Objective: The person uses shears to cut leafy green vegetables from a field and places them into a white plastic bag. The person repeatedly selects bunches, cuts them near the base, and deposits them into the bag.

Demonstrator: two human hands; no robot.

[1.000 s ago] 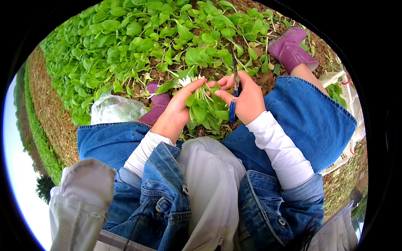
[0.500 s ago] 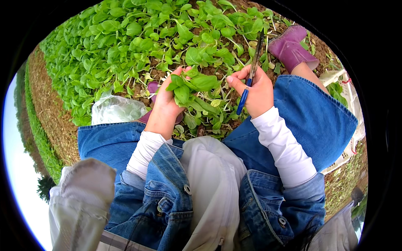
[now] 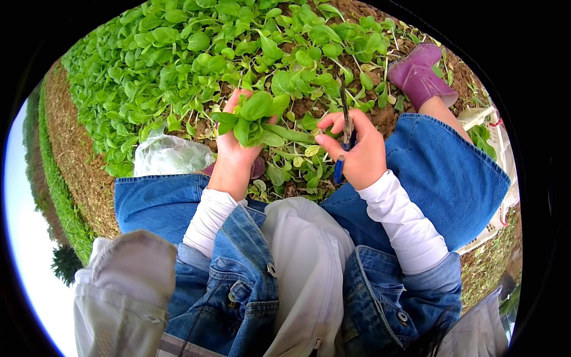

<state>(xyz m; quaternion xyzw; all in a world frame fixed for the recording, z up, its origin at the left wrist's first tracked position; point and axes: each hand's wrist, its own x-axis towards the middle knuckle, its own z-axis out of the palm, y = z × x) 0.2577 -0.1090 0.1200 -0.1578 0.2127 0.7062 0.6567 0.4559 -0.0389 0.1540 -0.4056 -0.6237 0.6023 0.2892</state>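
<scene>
A small leafy green plant (image 3: 253,122) with rounded leaves rests in my left hand (image 3: 233,157), whose fingers are curled behind it. One long leaf stretches from it toward my right hand (image 3: 364,156). The thumb and forefinger of that hand are at the leaf's tip; whether they pinch it I cannot tell. Scissors (image 3: 345,110) with dark blades and blue handles are also held in my right hand. Their blades point away from me, and part of the handles is hidden by the fingers.
Dense leafy greens (image 3: 160,65) grow ahead and to the left. A clear plastic bag (image 3: 169,156) lies by my left knee. At the far right stands a pale crate (image 3: 502,149) with greens inside. A purple boot (image 3: 419,74) is on the soil at the right.
My right hand has moved slightly left and its fingers have come to the tip of the long leaf. The plant has turned in my left hand, its leaves now more bunched upward.
</scene>
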